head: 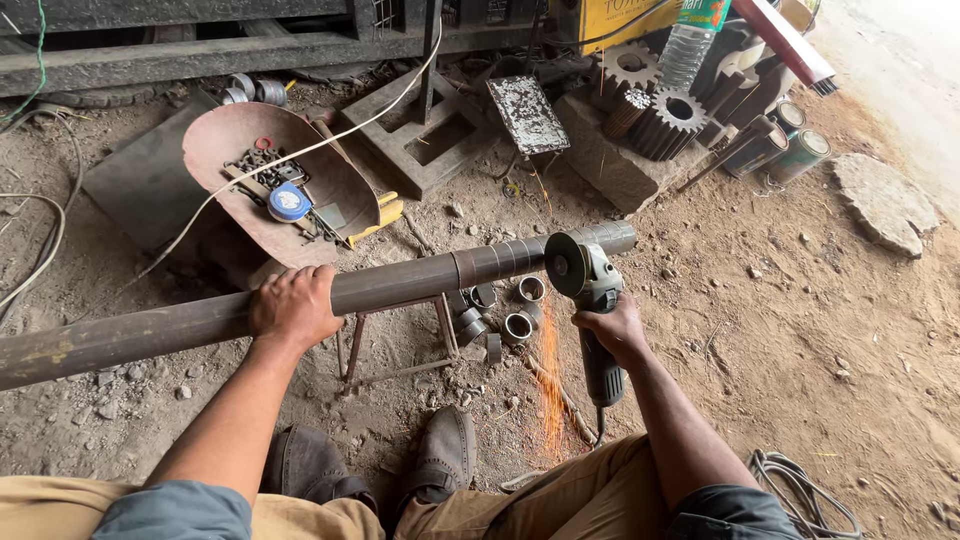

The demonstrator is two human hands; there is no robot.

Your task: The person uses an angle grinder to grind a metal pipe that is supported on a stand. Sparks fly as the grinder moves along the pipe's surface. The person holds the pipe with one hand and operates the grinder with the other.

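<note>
Steel pipe (400,285) (heavy, rigid): left hand (292,305) clamps it at nine o'clock; right hand (612,330) grips grinder (590,300), sparking.

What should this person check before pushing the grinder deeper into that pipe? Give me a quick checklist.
1. Left hand steadying the pipe: ok, gripping it from above.
2. Right hand on the angle grinder: ok, wrapped round the body.
3. Pipe supported: ok, on a small metal stand.
4. Sparks clear of legs: not ok, falling close to the trousers.
5. Gloves: not ok, both hands bare.
6. Disc guard: cannot tell.
</note>
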